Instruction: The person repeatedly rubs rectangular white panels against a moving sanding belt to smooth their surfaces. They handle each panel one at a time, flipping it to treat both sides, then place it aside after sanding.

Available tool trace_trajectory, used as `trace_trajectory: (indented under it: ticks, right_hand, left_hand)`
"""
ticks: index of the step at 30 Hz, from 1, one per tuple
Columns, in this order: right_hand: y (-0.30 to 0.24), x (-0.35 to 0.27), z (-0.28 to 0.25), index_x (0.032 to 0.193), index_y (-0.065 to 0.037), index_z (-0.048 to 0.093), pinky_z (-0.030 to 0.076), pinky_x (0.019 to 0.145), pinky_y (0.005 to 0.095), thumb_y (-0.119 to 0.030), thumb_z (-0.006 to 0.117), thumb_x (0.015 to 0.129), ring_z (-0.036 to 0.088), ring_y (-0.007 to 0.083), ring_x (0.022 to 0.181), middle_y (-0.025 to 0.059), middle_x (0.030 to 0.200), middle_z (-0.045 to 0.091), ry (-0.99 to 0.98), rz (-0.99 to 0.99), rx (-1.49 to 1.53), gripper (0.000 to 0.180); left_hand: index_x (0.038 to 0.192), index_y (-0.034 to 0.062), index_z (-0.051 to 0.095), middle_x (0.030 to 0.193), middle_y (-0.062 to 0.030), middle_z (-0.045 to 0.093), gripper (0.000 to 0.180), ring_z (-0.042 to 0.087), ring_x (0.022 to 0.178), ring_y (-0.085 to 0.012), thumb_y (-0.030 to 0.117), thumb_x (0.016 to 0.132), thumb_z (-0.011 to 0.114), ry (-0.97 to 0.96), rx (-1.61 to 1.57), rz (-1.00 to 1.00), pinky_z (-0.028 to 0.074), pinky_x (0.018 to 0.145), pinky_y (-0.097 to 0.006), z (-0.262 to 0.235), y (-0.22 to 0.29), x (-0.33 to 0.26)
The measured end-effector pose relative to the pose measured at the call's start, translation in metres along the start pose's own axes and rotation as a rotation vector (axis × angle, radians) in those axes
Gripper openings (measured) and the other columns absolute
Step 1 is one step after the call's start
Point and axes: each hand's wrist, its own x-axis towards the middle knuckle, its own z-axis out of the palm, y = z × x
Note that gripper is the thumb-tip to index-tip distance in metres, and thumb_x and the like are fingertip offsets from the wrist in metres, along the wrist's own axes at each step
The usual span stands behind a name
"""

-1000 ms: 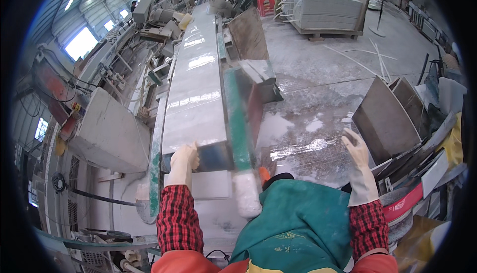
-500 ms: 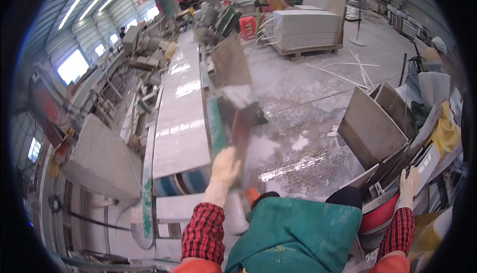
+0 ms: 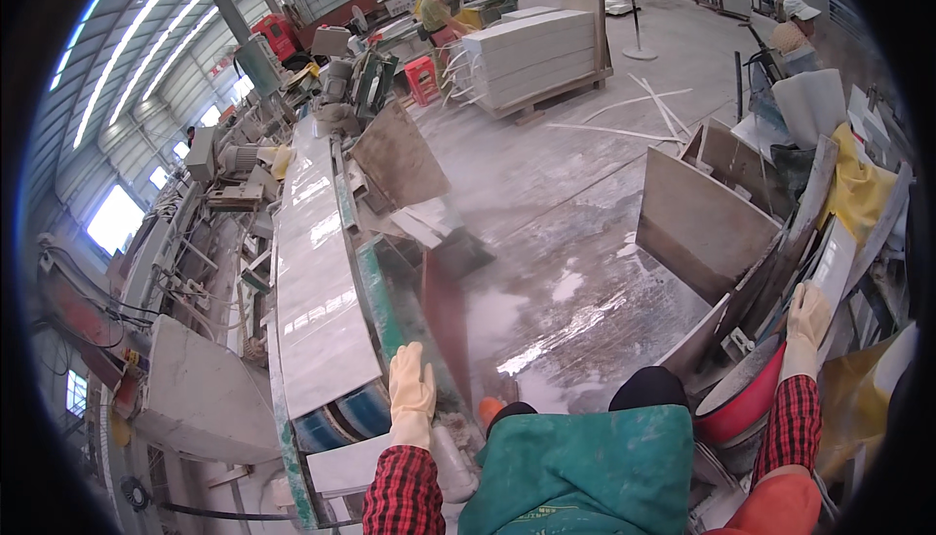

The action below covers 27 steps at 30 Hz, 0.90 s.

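My left hand (image 3: 412,394), in a cream rubber glove, is raised with its fingers stretched upward and nothing in it. It is beside the green side rail (image 3: 378,286) at the near end of a conveyor. Pale slabs (image 3: 317,306) lie in a row on the conveyor belt, and a blue roller (image 3: 346,420) shows under the nearest one. My right hand (image 3: 807,316), gloved the same way, lies with its fingers extended against the edge of a long white stone strip (image 3: 836,260). A red round-sided tub (image 3: 746,408) stands just left of that wrist.
Brown boards (image 3: 702,223) lean at the right, near yellow cloth (image 3: 860,182). A stack of white slabs (image 3: 536,57) rests on a pallet farther back. One person (image 3: 437,14) stands behind it; another (image 3: 792,30) is at the far right. White strips (image 3: 663,106) lie across the floor.
The view has swung toward the right, so the conveyor and slab stack appear farther left. My right hand has moved against the white strip, its fingers closer together. My left hand stays near the conveyor end.
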Motion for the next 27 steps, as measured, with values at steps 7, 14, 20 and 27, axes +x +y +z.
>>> trace_trajectory:
  ticks: [7,14,20,27]
  right_hand:
    - [-0.008,-0.006,0.002,0.126,0.000,0.062,0.047,0.099,0.0458,-0.024,0.058,0.097,0.061,0.0401,0.113,0.0209,0.123,0.066,-0.023,0.018,0.069,0.039]
    - [-0.017,-0.009,-0.009,0.107,-0.002,0.062,0.048,0.089,0.0476,-0.022,0.059,0.094,0.060,0.0402,0.100,0.0196,0.103,0.064,0.039,-0.001,0.133,0.024]
    - [-0.029,-0.011,-0.019,0.102,-0.004,0.060,0.048,0.087,0.0475,-0.021,0.058,0.094,0.060,0.0389,0.099,0.0174,0.100,0.063,-0.001,0.012,0.140,0.020]
    - [-0.027,-0.017,-0.021,0.107,-0.001,0.061,0.048,0.089,0.0470,-0.020,0.059,0.093,0.060,0.0387,0.100,0.0186,0.103,0.064,0.010,-0.022,0.133,0.024]
  left_hand:
    - [0.133,0.0022,0.058,0.136,-0.0207,0.060,0.043,0.049,0.134,-0.0415,0.007,0.091,0.064,-0.042,-0.012,-0.010,0.038,0.115,-0.047,-0.001,-0.008,-0.002]
    - [0.134,0.0026,0.058,0.137,-0.0203,0.060,0.043,0.048,0.135,-0.0412,0.007,0.092,0.064,-0.040,-0.023,-0.015,0.038,0.115,-0.047,0.000,-0.001,-0.003]
    - [0.133,0.0046,0.060,0.134,-0.0186,0.063,0.043,0.051,0.133,-0.0396,0.007,0.091,0.068,0.003,-0.007,0.024,0.038,0.115,-0.045,0.008,-0.015,-0.004]
    - [0.133,0.0046,0.059,0.135,-0.0190,0.062,0.043,0.051,0.133,-0.0399,0.007,0.091,0.068,0.003,-0.018,0.010,0.038,0.114,-0.045,0.009,-0.016,-0.005]
